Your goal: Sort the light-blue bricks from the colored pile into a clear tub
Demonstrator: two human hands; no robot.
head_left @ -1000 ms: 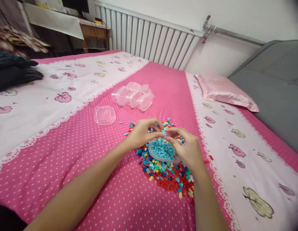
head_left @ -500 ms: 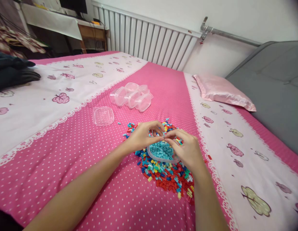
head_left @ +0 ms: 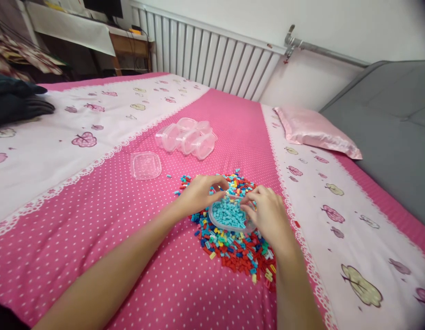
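Small toy building bricks [head_left: 240, 259] in red, blue, yellow and other colours lie in a loose pile. On the pile rests a clear plastic container [head_left: 229, 228] with many turquoise bricks [head_left: 228, 211] inside. At its far left rim is my left hand [head_left: 204, 191], thumb and fingers curved and a little apart, with no brick visible between them. My right hand [head_left: 265, 211] hovers over the container's right side, thumb and fingertips drawn close together. Whatever they may hold is too small to make out. The right hand hides part of the container's rim.
Several clear containers [head_left: 187, 137] stand grouped farther back on the pink dotted bedspread [head_left: 147, 256]. A clear lid [head_left: 145, 166] lies left of the pile. Beyond are a pink pillow [head_left: 315, 133], a grey headboard [head_left: 384, 110] and a white radiator [head_left: 205, 50].
My hands were fingertip to fingertip above the container and have drawn apart. The right hand has moved right and slightly down, the left a little to the left.
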